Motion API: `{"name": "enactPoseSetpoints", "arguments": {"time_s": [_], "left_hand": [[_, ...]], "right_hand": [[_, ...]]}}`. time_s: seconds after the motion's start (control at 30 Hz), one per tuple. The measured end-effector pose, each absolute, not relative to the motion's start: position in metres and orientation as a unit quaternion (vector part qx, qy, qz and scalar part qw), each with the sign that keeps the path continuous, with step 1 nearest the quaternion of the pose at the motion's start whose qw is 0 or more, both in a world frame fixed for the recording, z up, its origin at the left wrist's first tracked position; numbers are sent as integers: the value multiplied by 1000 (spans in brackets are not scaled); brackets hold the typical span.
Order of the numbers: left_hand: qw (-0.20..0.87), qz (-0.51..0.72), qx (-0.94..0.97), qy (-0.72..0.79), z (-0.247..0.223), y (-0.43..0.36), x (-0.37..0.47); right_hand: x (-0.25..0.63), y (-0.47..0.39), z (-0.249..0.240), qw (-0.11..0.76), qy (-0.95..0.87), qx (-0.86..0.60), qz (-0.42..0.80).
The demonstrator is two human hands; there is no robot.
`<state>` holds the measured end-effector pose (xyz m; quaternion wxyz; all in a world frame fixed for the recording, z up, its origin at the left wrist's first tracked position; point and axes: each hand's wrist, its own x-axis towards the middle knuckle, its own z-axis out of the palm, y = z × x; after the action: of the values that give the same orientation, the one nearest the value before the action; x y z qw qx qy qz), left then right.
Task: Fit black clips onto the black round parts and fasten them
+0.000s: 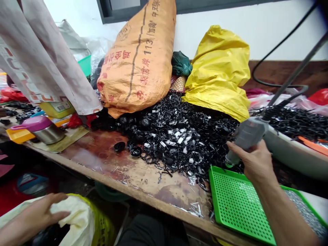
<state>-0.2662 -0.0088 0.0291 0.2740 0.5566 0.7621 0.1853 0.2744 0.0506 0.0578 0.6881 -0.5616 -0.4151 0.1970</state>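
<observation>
My right hand (258, 160) is wrapped round a grey electric screwdriver (247, 135), whose cable and support rod rise to the upper right. The tool's tip points down over the far edge of a green perforated tray (238, 194). At the lower left, my left hand (38, 215) hangs over the mouth of a woven sack (79, 218) with a pale lining, fingers apart and nothing in them. Black pieces lie inside that sack. Between the hands, a heap of small black plastic parts (174, 136) with white bits among them covers the bench (102, 159).
An orange woven sack (143, 65) and a yellow bag (217, 71) stand behind the heap. Further left are a steel container with a purple lid (43, 128) and a hanging cloth (51, 58). A pale basin (294, 153) holds black parts at right. Small metal pieces (304, 212) fill the tray's right side.
</observation>
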Motion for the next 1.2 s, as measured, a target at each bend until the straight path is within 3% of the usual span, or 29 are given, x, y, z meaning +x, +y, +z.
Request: {"name": "enactPoseSetpoints", "arguments": {"time_s": [0.17,0.3,0.4,0.6,0.87,1.03,1.13,1.2], "left_hand": [[254,197,704,634,40,33,-158],[186,179,792,554,42,66,-77],[123,185,777,589,35,92,-44],[110,155,742,643,21,137,-27],[168,143,724,654,18,147,-26],[203,203,699,656,16,135,-19],[217,272,677,648,21,125,-16],[238,321,663,633,28,119,-17]], "right_hand": [[251,11,48,673,-409,-616,26],[225,-24,22,489,-631,-602,14],[212,-37,8,374,-729,-572,41],[205,-36,5,270,-761,-589,43],[205,-37,6,283,-751,-595,49],[203,-38,4,316,-736,-592,90],[211,-39,13,371,-689,-596,180],[228,-41,28,453,-619,-590,252]]}}
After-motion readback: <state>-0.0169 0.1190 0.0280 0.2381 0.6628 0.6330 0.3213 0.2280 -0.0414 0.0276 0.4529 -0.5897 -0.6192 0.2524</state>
